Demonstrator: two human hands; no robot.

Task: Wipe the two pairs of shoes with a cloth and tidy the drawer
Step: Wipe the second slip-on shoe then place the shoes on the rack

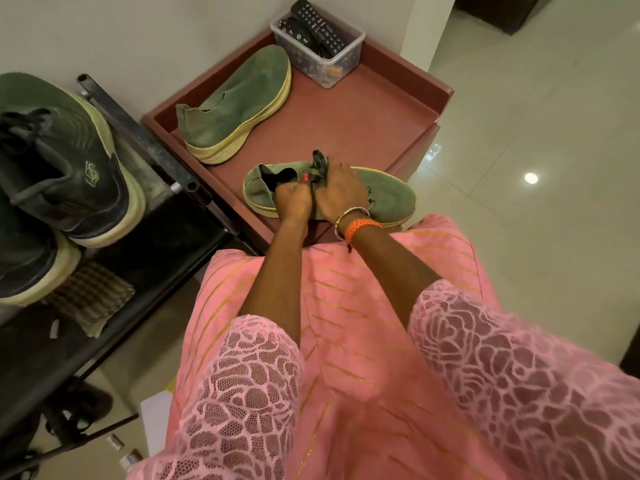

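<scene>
Landmark: the red-brown tabletop (pixel 363 109), a low tray-edged stand against the wall. Left of the tabletop: a black metal rack (pixel 145 147), its lower part cut off by the frame edge, carrying a pair of dark green-and-black sneakers (pixel 65 161); the nearer one is partly hidden under the other and cut off at the left edge. Below them on the rack, a folded brownish checked cloth (pixel 90 296), partly tucked under a sole. On the tabletop, left rear: one green slip-on shoe (pixel 235 105) lying on its side, yellow sole showing. On the tabletop, front edge: the second green slip-on shoe (pixel 384 195), its middle hidden by both hands. Left hand (pixel 292 199), fingers curled, grips the shoe's collar at the opening. Right hand (pixel 341 192), bangles at the wrist, fingers curled round a small dark cloth (pixel 320 161) pressed on the shoe's upper; most of the cloth is hidden in the hand. On the tabletop, right rear corner: a clear plastic box (pixel 318 60) holding a black remote control (pixel 317 27) and small items too dim to tell.
</scene>
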